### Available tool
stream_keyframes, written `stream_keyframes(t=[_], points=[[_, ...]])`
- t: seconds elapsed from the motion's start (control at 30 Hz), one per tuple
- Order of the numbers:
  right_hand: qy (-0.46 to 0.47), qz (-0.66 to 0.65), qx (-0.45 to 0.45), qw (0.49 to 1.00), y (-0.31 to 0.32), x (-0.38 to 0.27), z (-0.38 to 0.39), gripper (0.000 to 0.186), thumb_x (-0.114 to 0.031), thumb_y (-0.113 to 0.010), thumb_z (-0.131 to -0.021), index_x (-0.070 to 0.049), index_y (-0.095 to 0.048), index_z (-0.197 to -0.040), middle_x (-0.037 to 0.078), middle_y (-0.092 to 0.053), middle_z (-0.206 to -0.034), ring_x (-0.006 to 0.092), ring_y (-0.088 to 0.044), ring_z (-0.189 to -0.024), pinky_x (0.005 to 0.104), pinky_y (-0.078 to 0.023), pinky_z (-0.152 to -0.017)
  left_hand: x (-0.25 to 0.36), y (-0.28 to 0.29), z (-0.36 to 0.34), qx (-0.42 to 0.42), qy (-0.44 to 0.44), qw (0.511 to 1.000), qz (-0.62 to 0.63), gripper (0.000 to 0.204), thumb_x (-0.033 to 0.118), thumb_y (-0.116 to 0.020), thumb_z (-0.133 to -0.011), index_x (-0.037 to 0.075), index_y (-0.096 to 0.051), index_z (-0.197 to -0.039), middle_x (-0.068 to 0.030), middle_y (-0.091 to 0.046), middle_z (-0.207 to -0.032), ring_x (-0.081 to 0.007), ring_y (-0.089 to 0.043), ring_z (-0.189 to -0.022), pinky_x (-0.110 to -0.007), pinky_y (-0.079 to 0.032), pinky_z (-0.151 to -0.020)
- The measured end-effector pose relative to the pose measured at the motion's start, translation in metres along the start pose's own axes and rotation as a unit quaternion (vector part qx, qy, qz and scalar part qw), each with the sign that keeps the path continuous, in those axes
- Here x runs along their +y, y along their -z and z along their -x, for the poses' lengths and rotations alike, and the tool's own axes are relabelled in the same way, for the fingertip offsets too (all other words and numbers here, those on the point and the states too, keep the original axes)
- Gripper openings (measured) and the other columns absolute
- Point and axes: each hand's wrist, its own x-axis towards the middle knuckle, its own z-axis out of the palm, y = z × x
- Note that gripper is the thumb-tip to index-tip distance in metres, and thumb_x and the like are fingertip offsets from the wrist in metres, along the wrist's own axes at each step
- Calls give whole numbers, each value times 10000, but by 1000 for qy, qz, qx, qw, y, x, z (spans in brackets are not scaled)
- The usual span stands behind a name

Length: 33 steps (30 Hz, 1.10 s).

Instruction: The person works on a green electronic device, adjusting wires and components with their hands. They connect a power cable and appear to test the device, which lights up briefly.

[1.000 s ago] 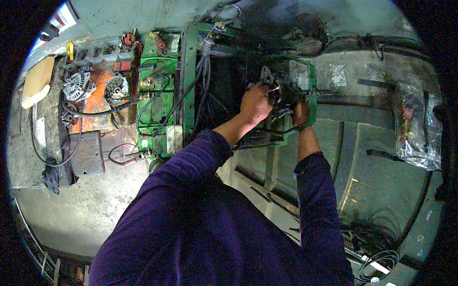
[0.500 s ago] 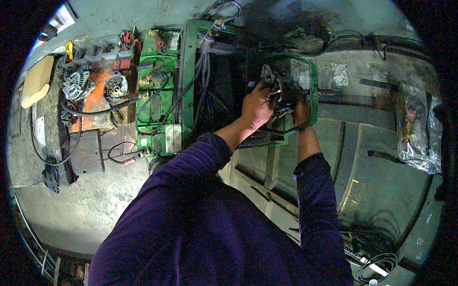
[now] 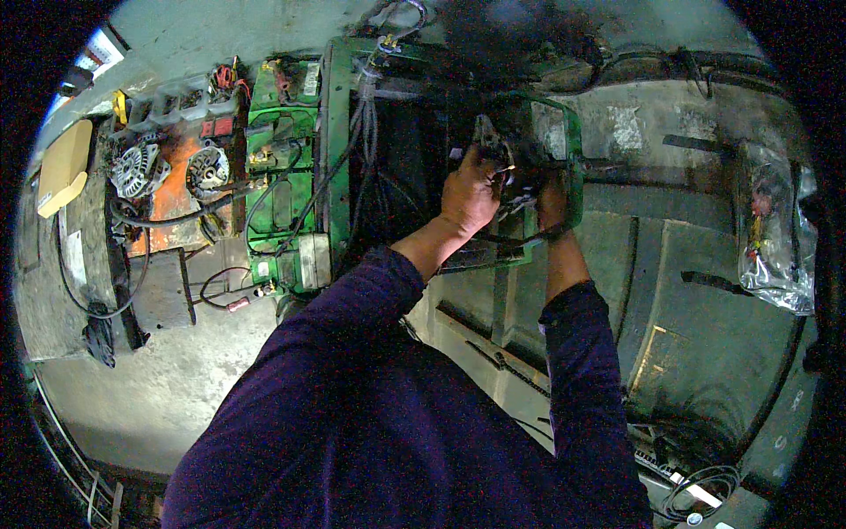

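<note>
My left hand [image 3: 469,192] is closed on a dark, dirty metal part [image 3: 485,132] inside the open green machine housing, its thumb side against the part. To its right, my right hand [image 3: 551,201] reaches in behind the green frame [image 3: 571,176], low beside the same assembly; its fingers are hidden in shadow. Several black cables [image 3: 366,132] hang through the dark cavity left of my hands. The wrist of each arm shows below the housing, in dark purple sleeves.
Green batteries [image 3: 280,132] with cables stand left. Beyond are an orange board [image 3: 176,207] with two alternator parts [image 3: 137,172], a parts tray [image 3: 167,106], cardboard [image 3: 66,163] and a dark plank. A clear plastic bag [image 3: 775,278] lies right; coiled cables [image 3: 709,489] lie lower right.
The view has shifted slightly. My left hand stays on the metal part and has moved a little within the housing; my right hand remains behind the frame.
</note>
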Motion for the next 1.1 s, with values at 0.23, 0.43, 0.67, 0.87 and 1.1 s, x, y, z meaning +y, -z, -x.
stream_keyframes(t=[0.23,0.43,0.67,0.87,1.1], points=[[12,-53,-34,998,-10,-14,1,491,-404,-358,-1062,-33,-549,-1320,53,-613,-1231,191,-552,-1091,340,-421,-977,-5,12,-12,-2,-51,995,90,273,117,-724,-782,84,-681,-1050,-195,-626,-1110,-397,-651,-916,-448,-565,-739],[-4,28,87,996,-11,-10,5,475,-392,-371,-1067,-32,-513,-1342,77,-612,-1243,210,-555,-1113,358,-435,-977,-2,18,-10,14,-54,993,103,225,85,-701,-804,77,-679,-1028,-174,-649,-1016,-383,-639,-892,-436,-555,-736],[143,174,-1,974,-4,0,-2,453,-323,-327,-1075,-8,-511,-1343,118,-600,-1278,268,-558,-1145,383,-412,-1024,11,10,-8,51,-33,993,99,179,57,-678,-806,88,-682,-982,-142,-654,-1012,-361,-644,-870,-423,-557,-715],[63,71,29,995,-7,7,-4,479,-316,-309,-1070,12,-512,-1354,159,-580,-1332,323,-550,-1187,392,-385,-1061,11,6,-5,11,3,995,99,337,19,-685,-791,101,-661,-1117,-179,-675,-1071,-406,-652,-937,-442,-541,-801],[99,582,113,799,1,20,-22,525,-376,-273,-1081,5,-530,-1333,117,-594,-1332,272,-572,-1183,393,-424,-1031,2,10,-8,-34,-18,999,10,324,129,-705,-817,104,-654,-1137,-188,-671,-1081,-394,-651,-948,-446,-537,-823]])
